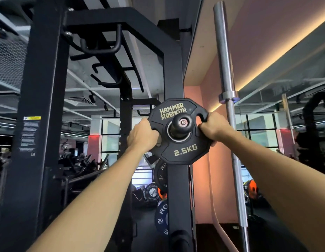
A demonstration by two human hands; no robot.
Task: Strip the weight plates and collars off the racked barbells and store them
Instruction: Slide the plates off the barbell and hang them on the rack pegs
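1. Plate (178,142): a small black weight plate marked "HAMMER STRENGTH" and "2.5KG", upright, its centre hole around a black storage peg (181,122) that sticks out toward the camera from a black rack upright (176,188)
2. Left hand (142,136) grips the plate's left edge, fingers curled round the rim and into a cut-out handle
3. Right hand (213,128) grips the right edge the same way, fingers hooked through the cut-out there; both forearms reach up from the bottom of the view
4. Below the plate, beside the same upright, hang a larger black plate (160,173) and a blue plate (160,217) marked "20", both partly hidden by the post
5. Just right of the upright a steel barbell (229,106) stands nearly vertical, its sleeve uppermost and bare
6. Left of the hands rises a thick black rack post (36,106) carrying a warning label (29,135); curved pull-up grips (101,46) hang from the frame overhead
7. Behind the barbell is a pink wall (220,160), with a lit strip along the ceiling edge; further plates lie on the floor in the background, too dim to read fully
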